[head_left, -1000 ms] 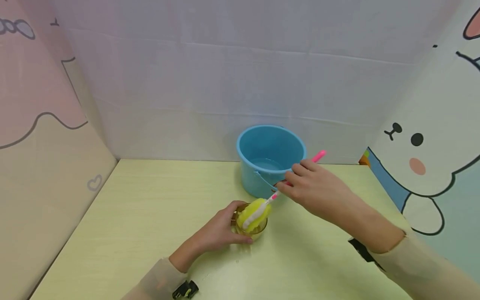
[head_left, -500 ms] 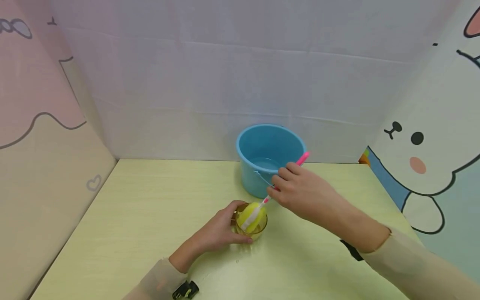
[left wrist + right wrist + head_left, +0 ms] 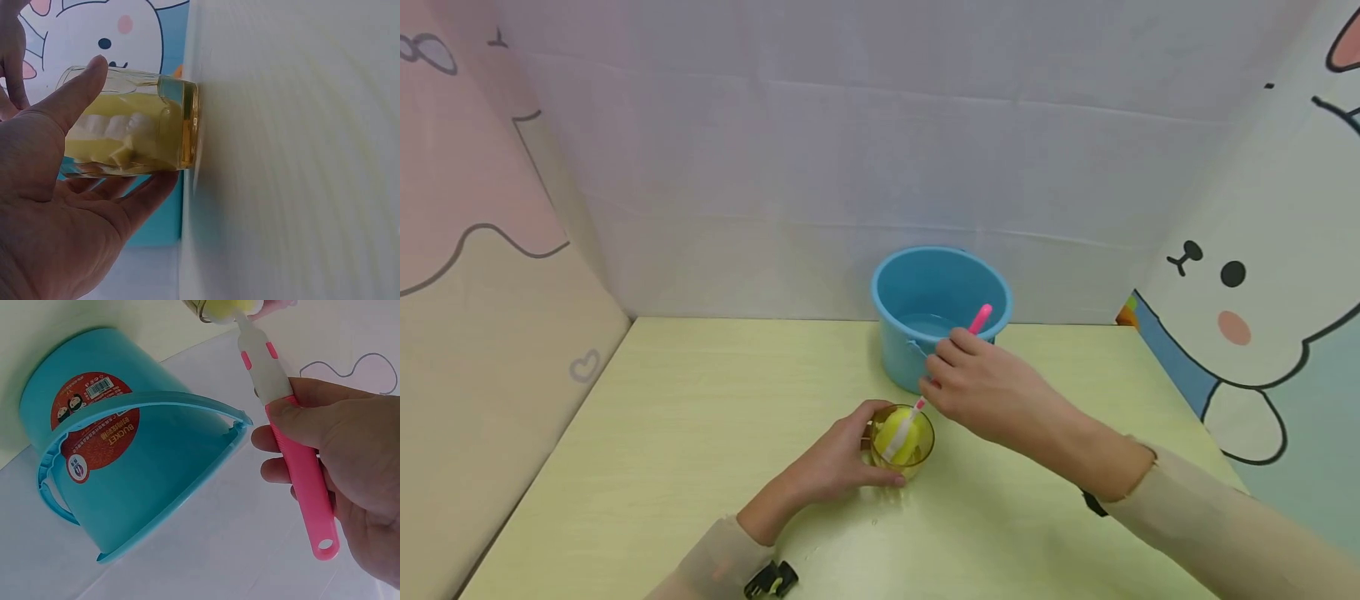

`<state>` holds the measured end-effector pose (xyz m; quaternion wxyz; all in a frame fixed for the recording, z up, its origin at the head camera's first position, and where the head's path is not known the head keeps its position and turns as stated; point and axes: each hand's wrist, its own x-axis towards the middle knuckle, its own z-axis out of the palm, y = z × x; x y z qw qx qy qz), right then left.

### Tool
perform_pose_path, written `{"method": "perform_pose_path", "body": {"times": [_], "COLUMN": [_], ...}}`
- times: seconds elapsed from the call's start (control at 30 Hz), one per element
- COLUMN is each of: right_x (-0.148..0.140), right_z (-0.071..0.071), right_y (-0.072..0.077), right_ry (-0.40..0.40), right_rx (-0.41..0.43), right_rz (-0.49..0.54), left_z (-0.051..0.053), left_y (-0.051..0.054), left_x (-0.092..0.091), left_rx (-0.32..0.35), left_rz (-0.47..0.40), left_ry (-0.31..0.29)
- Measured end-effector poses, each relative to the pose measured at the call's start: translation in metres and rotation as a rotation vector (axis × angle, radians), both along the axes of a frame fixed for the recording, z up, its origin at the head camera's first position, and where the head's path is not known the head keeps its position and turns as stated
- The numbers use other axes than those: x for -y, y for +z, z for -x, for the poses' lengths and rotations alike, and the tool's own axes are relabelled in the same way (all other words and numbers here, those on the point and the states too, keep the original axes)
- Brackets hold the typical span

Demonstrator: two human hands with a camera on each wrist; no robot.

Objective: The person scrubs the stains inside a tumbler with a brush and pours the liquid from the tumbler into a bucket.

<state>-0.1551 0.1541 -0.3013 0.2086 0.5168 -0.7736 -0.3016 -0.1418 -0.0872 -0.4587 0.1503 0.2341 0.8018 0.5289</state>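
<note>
My left hand point(image 3: 838, 460) holds an amber glass cup point(image 3: 927, 457) upright on the table, thumb on the near side and fingers round the far side, as the left wrist view shows. Inside the cup sits the yellow and white sponge head of a cup brush point(image 3: 901, 433). Its pink handle point(image 3: 301, 481) is gripped by my right hand point(image 3: 988, 379), thumb along one side and fingers curled behind. The brush slants from the cup up to the right. In the left wrist view the sponge point(image 3: 119, 128) fills much of the cup.
A blue bucket point(image 3: 895, 354) with a little clear liquid at its bottom stands just behind the cup and right hand; its handle hangs down on the near side. The pale table point(image 3: 700, 392) ends at a white backdrop point(image 3: 775, 167). Printed panels flank both sides.
My right hand has moved left and slightly down, pushing the sponge head deeper into the cup and standing the brush steeper. My left hand and the cup have stayed in place.
</note>
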Motion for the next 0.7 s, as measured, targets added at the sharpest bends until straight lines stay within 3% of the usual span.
{"method": "perform_pose_path", "body": {"times": [0.7], "right_x": [0.0022], "right_z": [0.0040], "right_y": [0.0096], "right_ry": [0.011], "right_rx": [-0.023], "right_rz": [-0.050], "left_z": [-0.0007], "left_y": [-0.0005], "left_x": [0.0005], "left_rx": [-0.029], "left_rz": [0.017], "left_ry": [0.005]}}
